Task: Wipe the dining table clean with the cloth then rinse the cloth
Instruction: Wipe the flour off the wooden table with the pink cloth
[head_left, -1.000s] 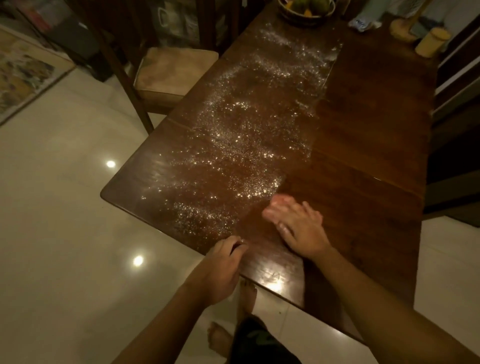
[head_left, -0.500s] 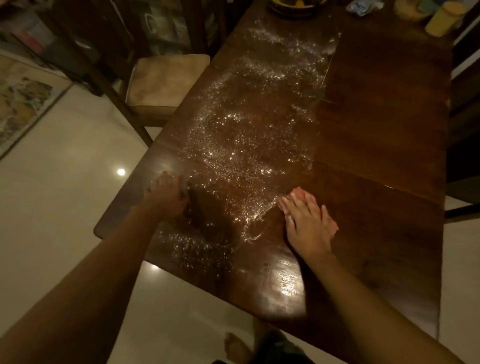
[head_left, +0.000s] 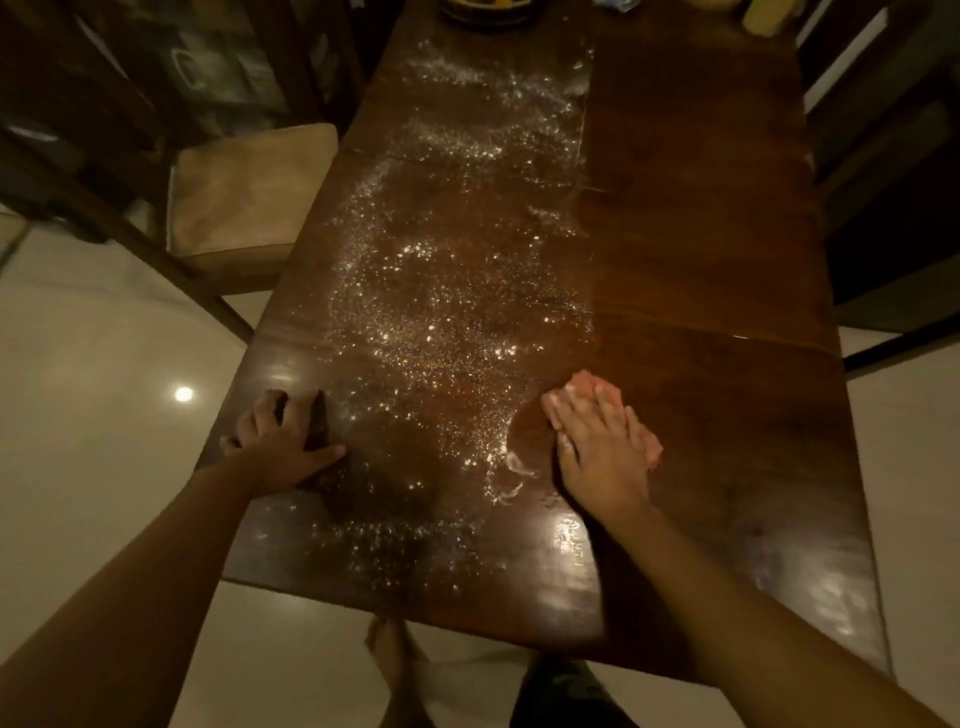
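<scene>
A dark wooden dining table (head_left: 701, 270) fills the view. White powder (head_left: 441, 291) is scattered over its left half; the right half looks wiped. My right hand (head_left: 597, 447) lies flat with straight fingers on a pink cloth (head_left: 587, 382), pressing it onto the table at the edge of the powder. The cloth shows only at my fingertips and beside my palm. My left hand (head_left: 280, 441) rests on the table near its left edge, fingers spread.
A chair with a tan cushion (head_left: 244, 192) stands at the table's left side. A bowl (head_left: 488, 8) and a yellow container (head_left: 769, 15) sit at the far end. Dark chairs (head_left: 883, 156) line the right side. Pale tiled floor (head_left: 93, 415) lies left.
My left hand has gone from the near table edge to rest by the left edge. My right hand has slid the cloth forward a little, leaving a smeared arc in the powder.
</scene>
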